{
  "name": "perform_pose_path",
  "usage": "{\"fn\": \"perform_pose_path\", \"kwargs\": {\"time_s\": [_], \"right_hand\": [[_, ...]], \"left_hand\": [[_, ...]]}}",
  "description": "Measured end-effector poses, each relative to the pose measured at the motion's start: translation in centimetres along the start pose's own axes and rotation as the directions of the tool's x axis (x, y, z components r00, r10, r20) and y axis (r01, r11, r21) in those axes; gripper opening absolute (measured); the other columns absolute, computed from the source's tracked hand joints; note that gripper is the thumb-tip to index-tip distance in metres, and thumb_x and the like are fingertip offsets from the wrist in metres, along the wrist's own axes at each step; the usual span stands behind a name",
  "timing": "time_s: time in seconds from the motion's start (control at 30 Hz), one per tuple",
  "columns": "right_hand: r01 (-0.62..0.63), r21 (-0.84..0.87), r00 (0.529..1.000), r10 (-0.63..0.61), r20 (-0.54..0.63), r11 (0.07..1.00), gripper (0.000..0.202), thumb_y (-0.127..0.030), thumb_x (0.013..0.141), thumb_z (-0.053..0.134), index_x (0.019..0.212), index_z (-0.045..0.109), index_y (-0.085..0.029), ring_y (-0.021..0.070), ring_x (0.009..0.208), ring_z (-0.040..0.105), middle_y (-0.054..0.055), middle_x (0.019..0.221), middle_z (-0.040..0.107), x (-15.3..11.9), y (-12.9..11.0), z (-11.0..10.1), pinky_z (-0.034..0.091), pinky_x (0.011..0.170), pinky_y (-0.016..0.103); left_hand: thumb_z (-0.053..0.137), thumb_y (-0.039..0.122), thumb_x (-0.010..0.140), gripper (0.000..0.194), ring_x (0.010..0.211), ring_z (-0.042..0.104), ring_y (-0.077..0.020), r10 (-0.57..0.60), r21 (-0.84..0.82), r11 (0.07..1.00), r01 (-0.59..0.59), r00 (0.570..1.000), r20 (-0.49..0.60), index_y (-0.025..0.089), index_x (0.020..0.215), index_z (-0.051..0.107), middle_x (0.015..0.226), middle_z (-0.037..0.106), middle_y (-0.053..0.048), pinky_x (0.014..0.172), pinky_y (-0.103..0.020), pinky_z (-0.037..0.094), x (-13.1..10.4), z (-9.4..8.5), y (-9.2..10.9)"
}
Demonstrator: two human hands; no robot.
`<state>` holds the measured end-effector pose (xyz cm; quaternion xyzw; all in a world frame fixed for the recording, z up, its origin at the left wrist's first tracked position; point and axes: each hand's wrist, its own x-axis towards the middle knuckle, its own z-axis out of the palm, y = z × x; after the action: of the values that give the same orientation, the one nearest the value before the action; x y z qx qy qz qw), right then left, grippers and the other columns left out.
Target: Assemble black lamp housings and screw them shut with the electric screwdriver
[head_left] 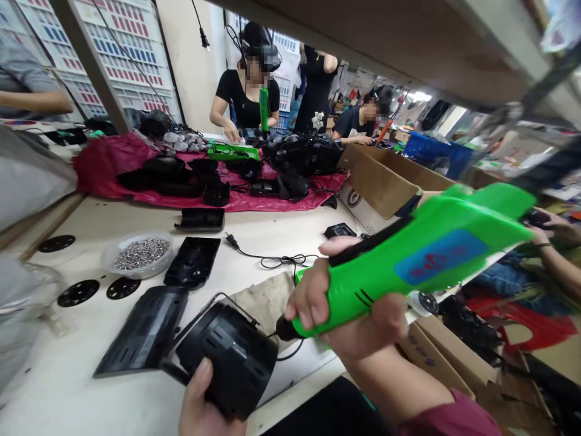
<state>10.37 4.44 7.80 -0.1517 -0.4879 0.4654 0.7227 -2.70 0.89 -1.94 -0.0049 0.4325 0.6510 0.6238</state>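
My right hand [349, 315] is wrapped round a green electric screwdriver [376, 284], tilted so its black nose points down to the left. The tip meets or nearly meets the right end of a black slotted cylindrical housing [231, 357]; exact contact is hard to see. From below, my left hand [204, 399] grips that housing, thumb on its near side. A thin black bracket [238, 309] arches over the housing. Beyond it lies a beige cloth [267, 297]. Left of the housing rest a curved black shell [143, 330] and another black shell part [193, 260].
A clear tub of small screws [140, 254] stands near flat black discs [78, 293]. A corded plug [232, 240] lies mid-table. Black parts cover a pink sheet [109, 169] behind. Cardboard boxes [385, 175] stand right. An overhead shelf [408, 42] spans above. Co-workers sit opposite.
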Motion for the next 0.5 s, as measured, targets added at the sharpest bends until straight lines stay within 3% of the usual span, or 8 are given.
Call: {"fn": "perform_pose_path", "kwargs": {"time_s": [0.07,0.13,0.27,0.37,0.5], "right_hand": [[0.061,0.032,0.998,-0.061,0.009,0.998,0.042,-0.057,0.081,0.062,0.107,0.057,-0.025,0.0113,0.041,0.049,-0.008,0.051,0.049,-0.7,-0.8,-0.1,0.053,0.047,0.027],[0.056,0.03,0.997,-0.058,0.052,0.998,0.044,-0.056,0.081,0.062,0.112,0.055,-0.026,0.0125,0.045,0.052,-0.007,0.054,0.051,-1.2,-1.5,-0.4,0.054,0.051,0.029],[-0.1,0.0,0.99,0.1,0.098,0.995,0.046,-0.056,0.079,0.066,0.112,0.056,-0.026,0.0146,0.052,0.055,-0.005,0.059,0.054,-1.8,-1.7,-1.1,0.056,0.058,0.034],[-0.062,0.026,0.993,0.059,0.098,0.998,0.041,-0.055,0.08,0.065,0.11,0.056,-0.027,0.0115,0.047,0.051,-0.007,0.057,0.053,-2.0,-0.1,-1.3,0.053,0.055,0.029],[0.005,0.009,0.999,-0.005,0.052,1.0,0.049,-0.064,0.071,0.069,0.101,0.053,-0.028,0.0108,0.044,0.048,-0.008,0.057,0.052,-2.1,2.4,-1.6,0.049,0.049,0.027]], "left_hand": [[0.065,0.043,0.067,0.043,0.086,0.069,-0.0271,-0.03,0.036,0.999,0.036,0.986,-0.166,0.025,0.105,0.069,0.073,0.074,-0.001,0.084,-0.041,0.054,-0.5,0.9,0.0],[0.065,0.045,0.062,0.047,0.095,0.066,-0.0296,-0.028,0.085,0.995,0.048,0.976,-0.215,0.023,0.104,0.069,0.08,0.074,-0.002,0.09,-0.044,0.051,-1.0,1.7,-0.2],[0.069,0.047,0.055,0.05,0.101,0.062,-0.0307,-0.002,0.161,0.986,0.041,0.972,-0.235,0.023,0.099,0.068,0.084,0.071,-0.002,0.088,-0.044,0.051,-1.2,2.0,-0.6],[0.075,0.046,0.048,0.054,0.1,0.061,-0.0298,0.038,0.186,0.982,-0.005,0.985,-0.17,0.022,0.096,0.066,0.083,0.069,-0.001,0.082,-0.039,0.052,-1.2,2.0,-1.0],[0.077,0.046,0.048,0.058,0.095,0.062,-0.0273,0.127,0.223,0.969,-0.107,0.989,-0.076,0.022,0.099,0.065,0.086,0.069,0.0,0.076,-0.034,0.052,-1.0,2.1,-1.5]]}}
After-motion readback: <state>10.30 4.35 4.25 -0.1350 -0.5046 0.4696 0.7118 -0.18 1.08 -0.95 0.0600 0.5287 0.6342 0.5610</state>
